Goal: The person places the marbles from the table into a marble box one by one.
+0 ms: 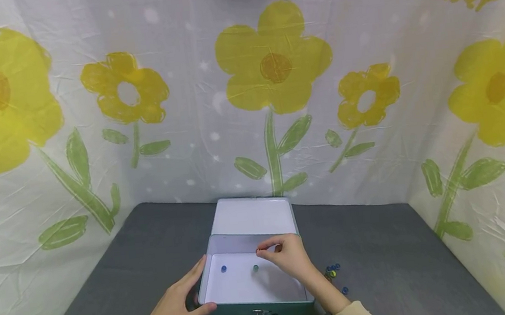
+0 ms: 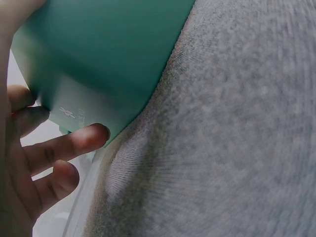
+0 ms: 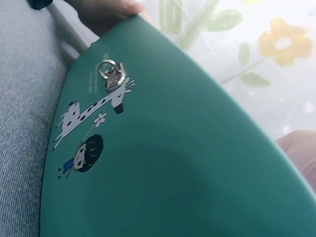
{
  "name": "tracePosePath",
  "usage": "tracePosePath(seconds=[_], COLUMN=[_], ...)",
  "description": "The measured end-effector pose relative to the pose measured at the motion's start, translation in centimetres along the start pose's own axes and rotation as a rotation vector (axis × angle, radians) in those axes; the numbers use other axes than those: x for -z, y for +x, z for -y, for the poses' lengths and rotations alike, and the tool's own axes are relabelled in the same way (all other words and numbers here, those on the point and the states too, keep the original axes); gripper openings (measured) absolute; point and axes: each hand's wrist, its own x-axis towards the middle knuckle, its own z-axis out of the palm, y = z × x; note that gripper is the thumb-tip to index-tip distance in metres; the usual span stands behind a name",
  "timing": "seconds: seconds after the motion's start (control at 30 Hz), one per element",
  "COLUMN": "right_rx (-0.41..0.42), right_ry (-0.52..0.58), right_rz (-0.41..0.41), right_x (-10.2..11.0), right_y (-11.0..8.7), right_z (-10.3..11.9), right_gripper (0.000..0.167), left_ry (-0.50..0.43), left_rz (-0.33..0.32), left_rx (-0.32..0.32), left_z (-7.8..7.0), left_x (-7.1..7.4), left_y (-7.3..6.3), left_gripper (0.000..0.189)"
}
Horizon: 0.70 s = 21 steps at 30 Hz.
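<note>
A green tin box with a white inside stands on the dark cloth, its hinged lid laid back. Inside lie a blue marble and a green marble. Over the box's right half, my right hand pinches a small reddish marble between thumb and fingertips, mostly hidden by them. Along the left wall rests my left hand, thumb at the front corner and fingers reaching toward the back. The left wrist view shows its fingers spread loosely beside the green wall.
Several marbles, blue and yellow-green among them, lie on the cloth to the right of the box, partly behind my right forearm. A metal clasp sticks out from the box front. A flower-printed curtain encloses the table.
</note>
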Motion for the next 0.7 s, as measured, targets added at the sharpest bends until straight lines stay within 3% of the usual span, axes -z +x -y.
tracePosePath(seconds=[0.4,0.7], right_rx=[-0.001,0.020], right_ry=[-0.023,-0.027], right_rz=[-0.001,-0.049], right_x=[0.02,0.25], right_y=[-0.25,-0.22], right_z=[0.21,0.27], right_gripper=[0.005,0.014], left_ry=[-0.005,-0.002], left_rz=[-0.005,0.000], left_rx=[-0.009,0.006], left_z=[-0.07,-0.21], left_x=[-0.10,-0.05], left_y=[-0.14,-0.04], left_gripper=[0.101,0.101])
